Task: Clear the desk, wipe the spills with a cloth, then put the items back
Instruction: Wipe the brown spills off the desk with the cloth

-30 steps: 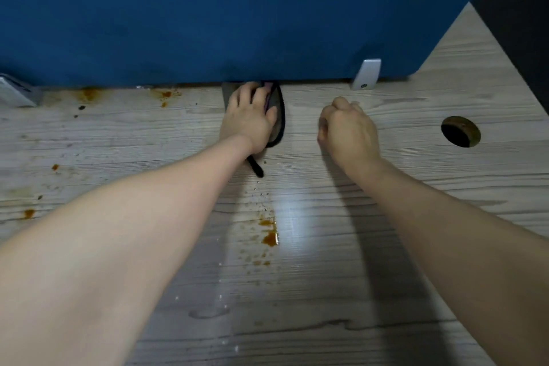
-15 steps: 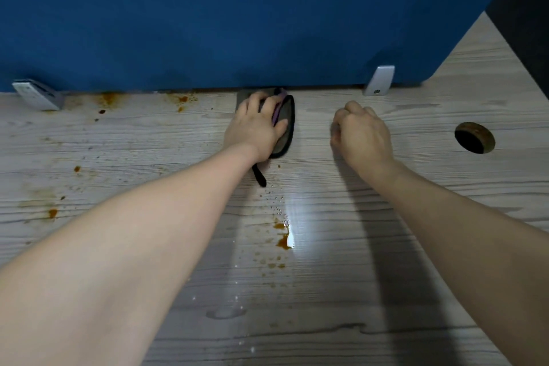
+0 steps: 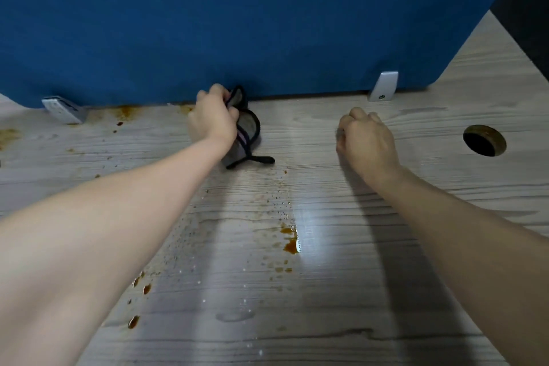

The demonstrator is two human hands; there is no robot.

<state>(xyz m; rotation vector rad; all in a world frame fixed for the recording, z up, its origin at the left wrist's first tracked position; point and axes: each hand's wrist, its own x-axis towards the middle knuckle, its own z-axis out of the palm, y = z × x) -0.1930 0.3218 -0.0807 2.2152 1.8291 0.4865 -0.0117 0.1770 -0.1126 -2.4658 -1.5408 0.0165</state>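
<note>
Left hand now grips and lifts the grey cloth it pressed flat earlier at the far counter, while right hand stays clenched.

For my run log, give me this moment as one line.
left hand: grips grey cloth by blue divider | right hand: curled, holding nothing | brown spills: unwiped

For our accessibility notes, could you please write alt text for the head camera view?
A person's left hand grips a grey, dark-edged cloth at the foot of a blue partition, while the right hand rests curled on the wooden desk. Brown spills dot the desk nearer the camera.
</note>
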